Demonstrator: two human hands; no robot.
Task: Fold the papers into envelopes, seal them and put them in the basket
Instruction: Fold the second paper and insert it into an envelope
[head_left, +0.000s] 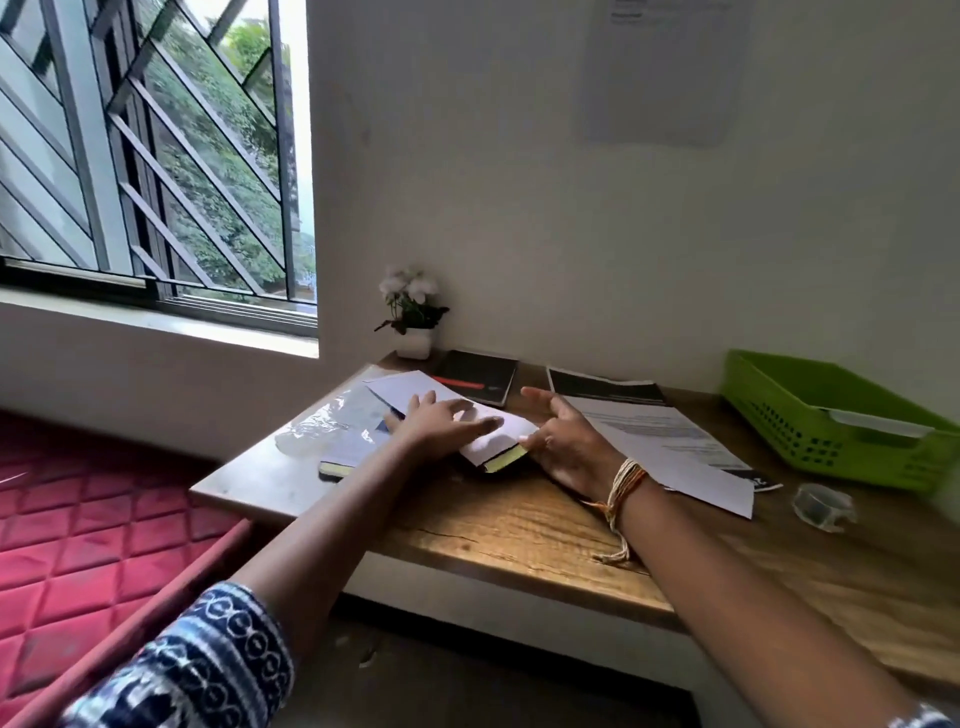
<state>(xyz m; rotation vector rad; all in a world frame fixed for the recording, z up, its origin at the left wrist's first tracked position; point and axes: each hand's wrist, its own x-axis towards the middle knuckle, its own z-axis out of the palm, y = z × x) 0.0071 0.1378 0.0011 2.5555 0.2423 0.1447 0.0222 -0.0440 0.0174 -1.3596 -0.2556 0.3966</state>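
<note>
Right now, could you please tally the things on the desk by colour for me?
Green: 1, the basket
Black: 2, the notebook and the booklet
White: 3, the folded paper under the left hand, the printed sheets, the flower pot
Clear: 2, the tape roll, the plastic wrap
Total: 8

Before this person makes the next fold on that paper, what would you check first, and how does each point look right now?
1. Left hand pressing the folded white paper flat: ok.
2. Right hand holding the paper's edge: cannot tell, it sits beside the edge with its fingers spread.
3. Paper rests on something firm, a yellow-edged book: ok.
4. Roll of clear tape on the table for sealing: ok.
5. Green basket on the table: ok.
6. More printed sheets waiting: ok.
</note>
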